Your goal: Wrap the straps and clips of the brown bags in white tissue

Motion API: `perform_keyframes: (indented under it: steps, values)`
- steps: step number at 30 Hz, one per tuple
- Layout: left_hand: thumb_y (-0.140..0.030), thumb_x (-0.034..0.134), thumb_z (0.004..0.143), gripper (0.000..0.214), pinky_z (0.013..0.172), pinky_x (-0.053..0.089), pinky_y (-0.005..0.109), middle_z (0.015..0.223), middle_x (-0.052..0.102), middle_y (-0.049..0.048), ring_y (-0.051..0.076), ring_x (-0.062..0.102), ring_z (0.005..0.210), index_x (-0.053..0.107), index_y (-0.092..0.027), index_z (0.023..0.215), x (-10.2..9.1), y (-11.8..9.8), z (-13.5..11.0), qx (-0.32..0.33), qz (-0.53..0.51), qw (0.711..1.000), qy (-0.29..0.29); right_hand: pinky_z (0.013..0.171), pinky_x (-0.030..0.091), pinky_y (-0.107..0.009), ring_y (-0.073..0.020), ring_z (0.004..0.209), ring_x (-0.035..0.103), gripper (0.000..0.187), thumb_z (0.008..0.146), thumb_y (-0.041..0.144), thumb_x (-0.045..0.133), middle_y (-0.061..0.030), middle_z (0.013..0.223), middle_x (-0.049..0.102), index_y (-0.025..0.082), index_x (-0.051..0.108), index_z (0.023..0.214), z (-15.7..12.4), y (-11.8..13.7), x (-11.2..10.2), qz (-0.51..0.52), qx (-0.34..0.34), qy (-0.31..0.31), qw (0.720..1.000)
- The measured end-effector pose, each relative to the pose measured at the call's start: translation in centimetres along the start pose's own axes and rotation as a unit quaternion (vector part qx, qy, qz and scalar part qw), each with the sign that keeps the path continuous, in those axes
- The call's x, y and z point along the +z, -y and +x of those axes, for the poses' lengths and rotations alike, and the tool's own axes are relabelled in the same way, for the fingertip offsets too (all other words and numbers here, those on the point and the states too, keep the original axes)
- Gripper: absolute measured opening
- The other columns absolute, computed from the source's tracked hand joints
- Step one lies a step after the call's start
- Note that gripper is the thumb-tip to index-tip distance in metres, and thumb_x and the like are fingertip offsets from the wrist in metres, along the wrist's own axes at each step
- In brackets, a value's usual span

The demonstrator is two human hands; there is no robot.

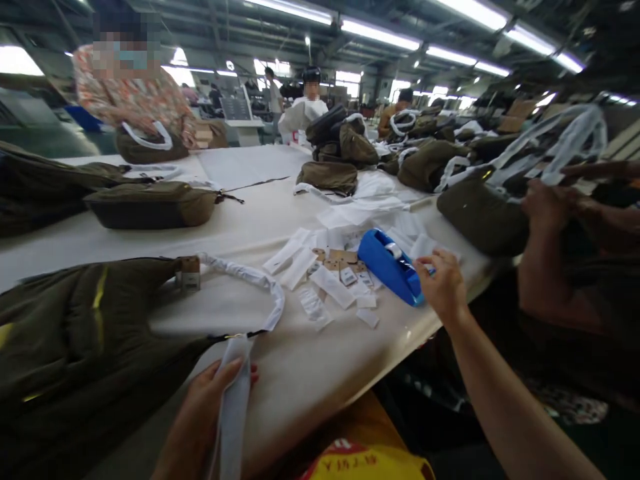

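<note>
Currently, L hand [213,387] grasps a flat white strip [236,387] by the olive bag [145,313], nr the counter's [300,370] front edge. Blue tape dispenser [377,257] lies well off to its right, long axis slanting toward that edge. R hand [444,283] is far closer, fingertips curled at the dispenser's edge-side end; can't tell if they're pinching tape.
</note>
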State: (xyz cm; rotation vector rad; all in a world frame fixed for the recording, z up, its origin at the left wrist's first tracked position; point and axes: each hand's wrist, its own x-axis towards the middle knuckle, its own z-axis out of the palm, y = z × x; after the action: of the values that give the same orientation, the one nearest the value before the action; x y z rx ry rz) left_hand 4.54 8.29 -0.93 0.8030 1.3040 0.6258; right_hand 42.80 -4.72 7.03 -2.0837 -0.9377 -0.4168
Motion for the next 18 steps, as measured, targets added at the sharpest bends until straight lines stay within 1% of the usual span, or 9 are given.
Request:
perform_keyframes:
  steps: [1, 3, 5, 6, 8, 10, 12, 15, 18]
  values:
    - [-0.020, 0.066, 0.063, 0.023, 0.045, 0.048, 0.022, 0.067, 0.066, 0.0108, 0.020, 0.061, 0.055, 0.060, -0.008, 0.082, -0.1, 0.2, 0.3, -0.006, -0.005, 1.000, 0.002, 0.088, 0.036, -0.038, -0.0283, 0.103, 0.048, 0.020, 0.071, 0.031, 0.056, -0.0151, 0.098, 0.059, 0.013, 0.064, 0.074, 1.5, -1.7, -0.6, 0.008, 0.063, 0.031, 0.997]
    - [-0.020, 0.065, 0.065, 0.024, 0.048, 0.049, 0.023, 0.069, 0.066, 0.0109, 0.020, 0.062, 0.057, 0.059, -0.008, 0.085, -0.2, 0.5, 0.7, -0.022, -0.013, 1.000, 0.010, 0.074, 0.042, -0.033, -0.0250, 0.084, 0.055, 0.020, 0.069, 0.031, 0.056, -0.0105, 0.075, 0.062, 0.014, 0.063, 0.062, 3.3, -4.1, -1.0, 0.043, 0.153, 0.121, 0.980]
    - [-0.021, 0.065, 0.067, 0.025, 0.049, 0.050, 0.024, 0.070, 0.067, 0.0113, 0.021, 0.062, 0.059, 0.059, -0.008, 0.087, -0.3, 0.7, 0.9, -0.022, -0.008, 1.000, 0.006, 0.057, 0.041, -0.027, -0.0182, 0.060, 0.055, 0.023, 0.067, 0.033, 0.057, -0.0053, 0.055, 0.059, 0.014, 0.061, 0.053, 3.9, -5.3, -0.5, 0.083, 0.193, 0.191, 0.959]
    - [-0.022, 0.065, 0.067, 0.025, 0.049, 0.050, 0.024, 0.070, 0.067, 0.0114, 0.021, 0.063, 0.059, 0.059, -0.008, 0.088, -0.4, 0.7, 1.0, -0.022, -0.003, 1.000, 0.004, 0.051, 0.040, -0.025, -0.0152, 0.052, 0.052, 0.024, 0.066, 0.033, 0.057, -0.0034, 0.050, 0.056, 0.014, 0.060, 0.050, 3.9, -5.6, -0.1, 0.099, 0.203, 0.208, 0.952]
    - [-0.022, 0.064, 0.068, 0.025, 0.048, 0.050, 0.024, 0.069, 0.067, 0.0116, 0.021, 0.062, 0.058, 0.058, -0.008, 0.088, -0.4, 0.7, 0.9, -0.022, 0.008, 1.000, 0.002, 0.046, 0.037, -0.023, -0.0114, 0.044, 0.048, 0.022, 0.062, 0.031, 0.060, -0.0014, 0.045, 0.054, 0.014, 0.058, 0.048, 3.7, -5.8, 0.7, 0.134, 0.227, 0.231, 0.937]
    - [-0.020, 0.063, 0.070, 0.023, 0.049, 0.050, 0.023, 0.069, 0.067, 0.0117, 0.020, 0.062, 0.057, 0.058, -0.008, 0.089, -0.4, 0.6, 0.8, -0.023, 0.010, 1.000, 0.003, 0.044, 0.037, -0.022, -0.0097, 0.042, 0.046, 0.020, 0.057, 0.031, 0.063, -0.0007, 0.044, 0.053, 0.014, 0.057, 0.047, 3.7, -5.8, 1.1, 0.168, 0.245, 0.240, 0.924]
    - [-0.020, 0.062, 0.071, 0.022, 0.048, 0.049, 0.022, 0.069, 0.067, 0.0119, 0.019, 0.062, 0.057, 0.058, -0.008, 0.089, -0.3, 0.5, 0.6, -0.021, 0.011, 1.000, 0.003, 0.045, 0.039, -0.023, -0.0099, 0.043, 0.047, 0.021, 0.052, 0.032, 0.066, -0.0015, 0.047, 0.055, 0.014, 0.057, 0.048, 3.8, -5.8, 0.9, 0.202, 0.254, 0.239, 0.915]
    - [-0.019, 0.061, 0.072, 0.019, 0.048, 0.050, 0.022, 0.068, 0.067, 0.0119, 0.019, 0.062, 0.056, 0.058, -0.008, 0.087, 0.0, 0.4, 0.3, -0.013, 0.010, 1.000, -0.004, 0.053, 0.045, -0.024, -0.0124, 0.055, 0.054, 0.028, 0.051, 0.040, 0.067, -0.0042, 0.060, 0.061, 0.014, 0.059, 0.056, 4.0, -5.8, -0.5, 0.253, 0.248, 0.218, 0.909]
    - [-0.016, 0.059, 0.074, 0.014, 0.049, 0.050, 0.021, 0.068, 0.067, 0.0117, 0.018, 0.062, 0.057, 0.058, -0.008, 0.085, 0.3, 0.1, -0.3, -0.013, 0.018, 1.000, -0.013, 0.059, 0.047, -0.023, -0.0128, 0.064, 0.057, 0.034, 0.052, 0.046, 0.067, -0.0039, 0.070, 0.063, 0.016, 0.061, 0.067, 3.4, -6.4, -2.6, 0.286, 0.234, 0.178, 0.912]
